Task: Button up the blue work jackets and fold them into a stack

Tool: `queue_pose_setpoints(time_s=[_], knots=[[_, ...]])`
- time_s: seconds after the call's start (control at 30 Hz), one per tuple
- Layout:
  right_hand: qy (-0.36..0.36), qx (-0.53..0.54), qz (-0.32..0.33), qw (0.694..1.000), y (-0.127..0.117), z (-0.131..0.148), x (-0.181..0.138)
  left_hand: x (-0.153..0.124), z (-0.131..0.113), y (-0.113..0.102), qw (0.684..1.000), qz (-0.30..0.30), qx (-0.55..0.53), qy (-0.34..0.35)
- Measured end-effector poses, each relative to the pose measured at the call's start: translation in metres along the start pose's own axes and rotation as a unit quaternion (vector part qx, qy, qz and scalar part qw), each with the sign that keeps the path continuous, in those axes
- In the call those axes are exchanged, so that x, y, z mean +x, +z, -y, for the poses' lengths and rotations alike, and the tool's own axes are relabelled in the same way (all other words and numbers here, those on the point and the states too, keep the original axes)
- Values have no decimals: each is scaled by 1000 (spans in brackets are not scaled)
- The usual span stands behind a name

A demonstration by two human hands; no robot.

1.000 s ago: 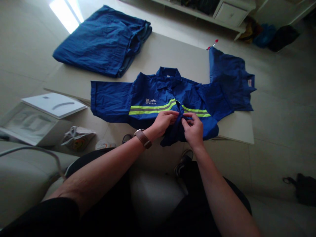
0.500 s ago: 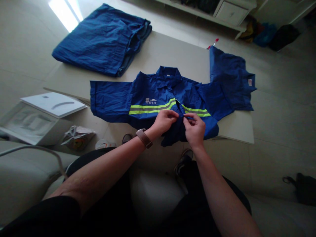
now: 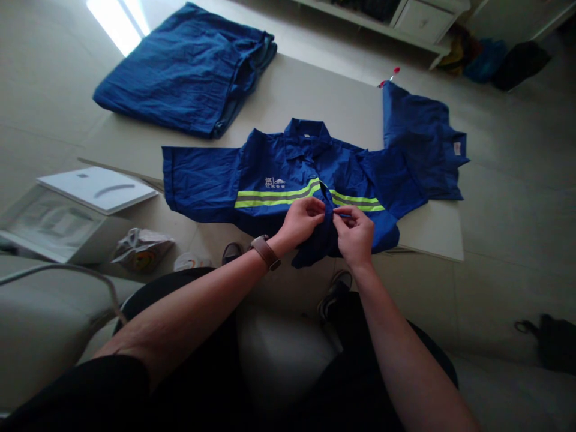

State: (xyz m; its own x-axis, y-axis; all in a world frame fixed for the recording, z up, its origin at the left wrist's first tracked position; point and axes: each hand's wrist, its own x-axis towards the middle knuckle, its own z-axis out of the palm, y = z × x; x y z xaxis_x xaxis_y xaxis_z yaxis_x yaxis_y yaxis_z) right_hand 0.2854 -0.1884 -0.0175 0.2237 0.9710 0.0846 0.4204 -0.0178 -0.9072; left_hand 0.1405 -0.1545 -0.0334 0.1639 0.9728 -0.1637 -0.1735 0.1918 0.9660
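While the left hand (image 3: 300,221) and the right hand (image 3: 357,236) face each other, each closed in a pinch on the blue jacket (image 3: 270,162), its front opening (image 3: 329,205) runs between them, away toward the collar (image 3: 296,144). The jacket lies under and beyond both hands on the worktop (image 3: 324,96), its sleeves (image 3: 202,180) stretching sideways; neither hand is clearly nearer.

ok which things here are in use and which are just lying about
In use: striped blue shirt; left hand and right hand, both at its opening; table beneath.
Seemingly lying about: folded blue garment; plain collared garment; white box; silvery bag.
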Motion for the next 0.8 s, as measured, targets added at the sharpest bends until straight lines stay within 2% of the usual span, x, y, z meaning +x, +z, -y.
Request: queue_pose_setpoints(time_s=[0.17,0.33,0.5,0.67,0.8], knots=[[-2,-8,-26,1000,-3,1,0,-1,-2,-3,999,16,42,11],[-1,-17,-12,1000,-2,1,-1,-2,-6,-3,999,10,43,-2],[-56,-56,7,997,-2,2,-1,-4,-7,-2,998,-12,47,-30],[-81,-92,35,992,-5,6,0,-5,-3,-2,998,-17,4,-67],[-89,-111,46,989,-5,5,0,-7,-5,1,990,-36,-80,-106]])
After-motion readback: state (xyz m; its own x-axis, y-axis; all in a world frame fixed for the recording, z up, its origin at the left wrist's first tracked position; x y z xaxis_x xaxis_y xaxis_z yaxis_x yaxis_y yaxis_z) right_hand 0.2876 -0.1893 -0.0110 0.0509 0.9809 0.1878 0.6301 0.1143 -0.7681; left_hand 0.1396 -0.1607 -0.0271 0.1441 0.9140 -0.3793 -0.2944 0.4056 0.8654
